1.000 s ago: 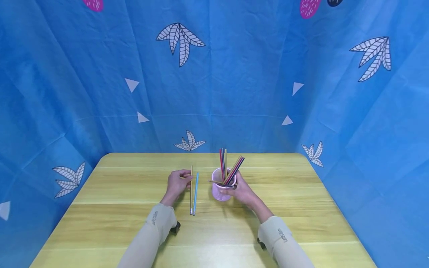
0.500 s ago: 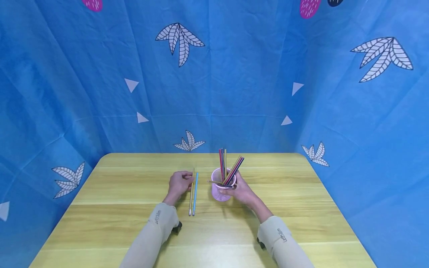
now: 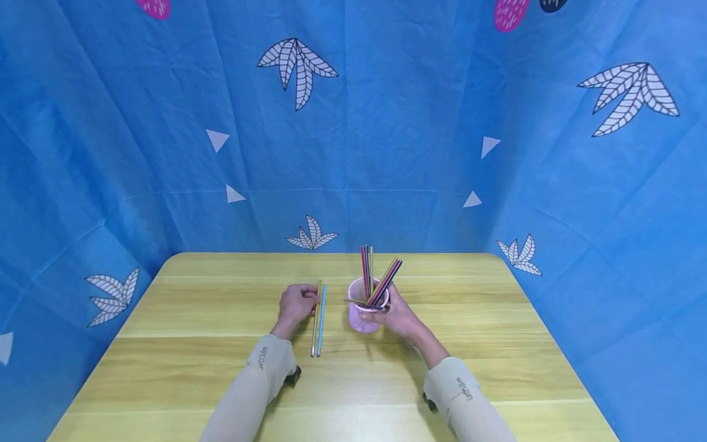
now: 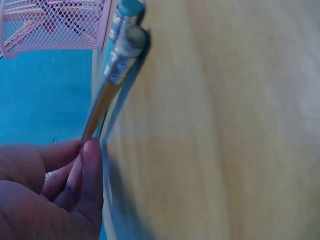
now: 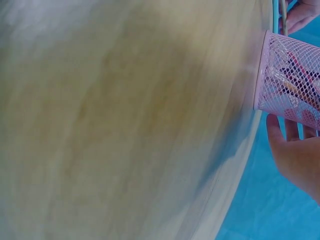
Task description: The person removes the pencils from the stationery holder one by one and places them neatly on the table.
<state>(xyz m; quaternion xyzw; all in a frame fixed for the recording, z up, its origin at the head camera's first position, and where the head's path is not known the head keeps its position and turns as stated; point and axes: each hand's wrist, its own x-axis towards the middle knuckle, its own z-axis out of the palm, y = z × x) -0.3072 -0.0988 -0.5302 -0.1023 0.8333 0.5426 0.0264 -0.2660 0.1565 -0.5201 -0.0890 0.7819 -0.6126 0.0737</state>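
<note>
My left hand (image 3: 296, 305) pinches a gold-coloured pencil (image 3: 314, 331) between thumb and fingertips near its far end. Close along its right side lies a light-blue pencil (image 3: 322, 319) on the table. In the left wrist view the eraser ends of the gold pencil (image 4: 107, 100) and the blue pencil (image 4: 131, 7) sit side by side. A pink mesh pencil cup (image 3: 362, 320) stands upright to the right, its base on the tabletop. My right hand (image 3: 400, 316) grips the cup's right side. Several coloured pencils (image 3: 385, 281) lean inside it, and one lies across the rim.
The light wooden table (image 3: 193, 356) has rounded far corners. Blue patterned cloth (image 3: 353, 153) hangs behind it and along both sides. Bare wood shows between the pencils and the cup.
My left hand has shifted slightly right, bringing the gold pencil closer to the blue one; its far end has come a little nearer to me. The right hand and cup stay put.
</note>
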